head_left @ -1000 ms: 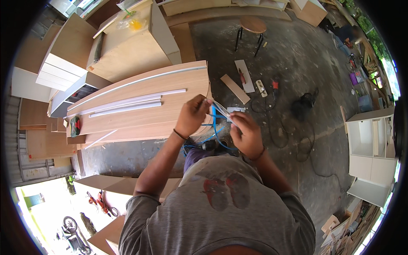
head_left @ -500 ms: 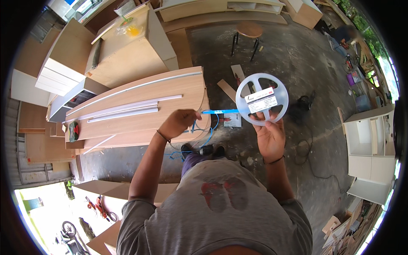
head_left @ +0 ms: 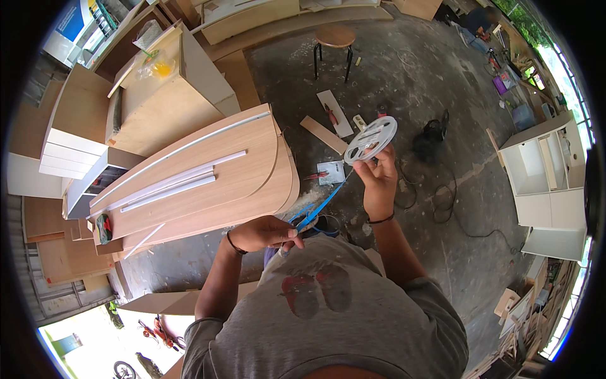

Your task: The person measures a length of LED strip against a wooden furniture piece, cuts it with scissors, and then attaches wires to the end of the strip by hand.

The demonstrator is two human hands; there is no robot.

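My right hand (head_left: 379, 186) grips the edge of a translucent white plastic reel (head_left: 372, 138), holding it tilted above the floor. From the reel a narrow blue strip (head_left: 327, 204) runs down to my left hand (head_left: 267, 234), which pinches it between thumb and fingers close to my shirt. Below that hand, loose blue loops hang near my feet and are partly hidden. To the left, light-wood panels (head_left: 265, 189) with rounded ends lie stacked, and several slim white profiles (head_left: 169, 191) rest on top.
A round stool (head_left: 335, 36) stands ahead. Board offcuts (head_left: 324, 134), a small packet (head_left: 331, 172) and a dark cable (head_left: 480, 235) lie on the floor. White cabinets (head_left: 546, 208) stand at the right. Another person (head_left: 478, 25) is at the far right.
The reel has tipped from facing me to nearly edge-on and moved slightly up and left. My left hand has come down toward my body, so the blue strip now slants downward.
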